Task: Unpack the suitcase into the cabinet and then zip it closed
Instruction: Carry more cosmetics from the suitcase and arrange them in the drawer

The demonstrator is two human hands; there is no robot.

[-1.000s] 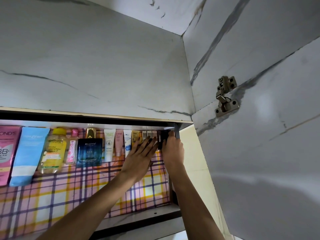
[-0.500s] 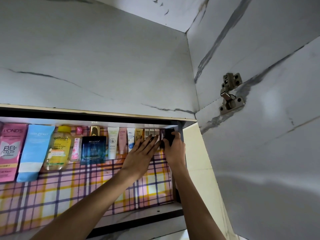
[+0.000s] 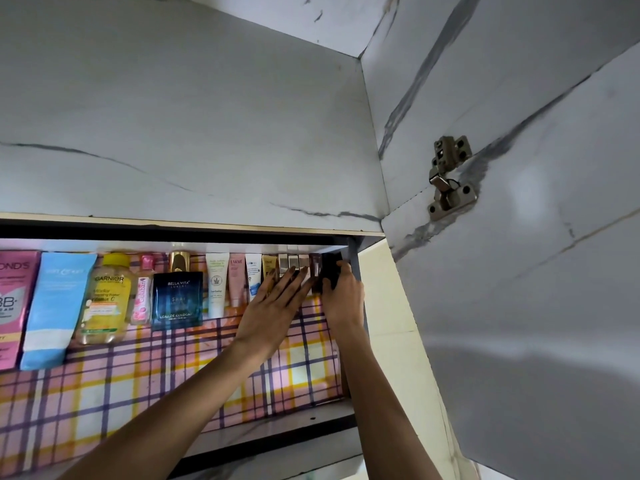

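Both my hands reach up into the cabinet shelf (image 3: 242, 424), which is lined with plaid paper. My right hand (image 3: 341, 296) grips a small black box (image 3: 329, 271) at the far right end of the row, against the cabinet's side wall. My left hand (image 3: 277, 306) lies with straight fingers against several small lipstick-like boxes (image 3: 294, 263) just left of it. Along the back stand a pink Pond's tube (image 3: 14, 299), a blue tube (image 3: 57, 306), a yellow Garnier bottle (image 3: 107, 296), a blue cologne box (image 3: 177, 299) and slim tubes (image 3: 217, 285). The suitcase is out of view.
The open cabinet door (image 3: 536, 271) with its metal hinge (image 3: 448, 181) stands at the right, close to my right arm. A marbled panel (image 3: 190, 133) hangs above the shelf opening. The front part of the plaid liner (image 3: 138, 375) holds nothing.
The camera view shifted slightly; both hands stay at the right end of the row. My right hand has pushed the black box a little deeper toward the corner.
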